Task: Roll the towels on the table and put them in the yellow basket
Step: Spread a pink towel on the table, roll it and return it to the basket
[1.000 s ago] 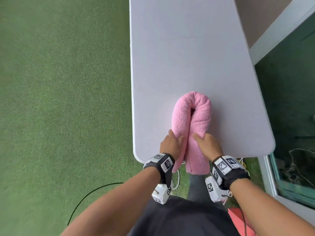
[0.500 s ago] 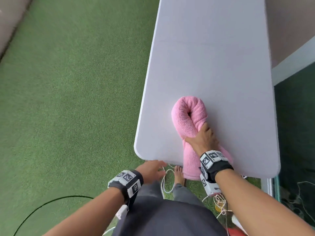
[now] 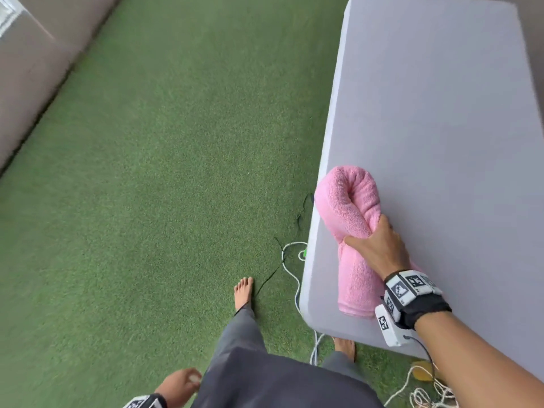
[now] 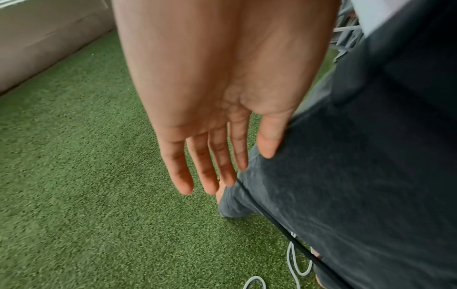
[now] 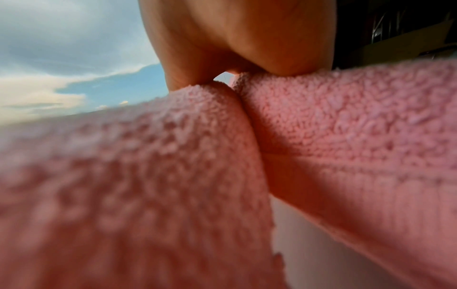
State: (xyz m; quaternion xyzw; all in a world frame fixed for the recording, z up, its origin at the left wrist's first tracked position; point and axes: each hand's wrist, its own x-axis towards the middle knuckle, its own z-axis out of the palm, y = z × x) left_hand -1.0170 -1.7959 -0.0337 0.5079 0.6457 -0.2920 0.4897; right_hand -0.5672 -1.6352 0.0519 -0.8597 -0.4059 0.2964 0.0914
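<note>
A pink towel (image 3: 346,201), rolled and bent double into a U shape, lies at the near left corner of the grey table (image 3: 441,113). My right hand (image 3: 375,245) grips it across the middle, squeezing both halves together; the right wrist view shows the palm (image 5: 235,39) pressed on the pink towel (image 5: 346,117). My left hand (image 3: 179,387) hangs beside my hip, away from the table, fingers (image 4: 210,166) straight and holding nothing. No yellow basket is in view.
Green artificial turf (image 3: 147,201) covers the floor left of the table. White cables (image 3: 290,260) and a black cable lie on it by the table corner, near my bare feet (image 3: 243,293). A brown wall base (image 3: 35,69) runs along the far left.
My left hand let go of the towel and dropped to my side. The right hand kept its hold. My view has swung left, toward the turf.
</note>
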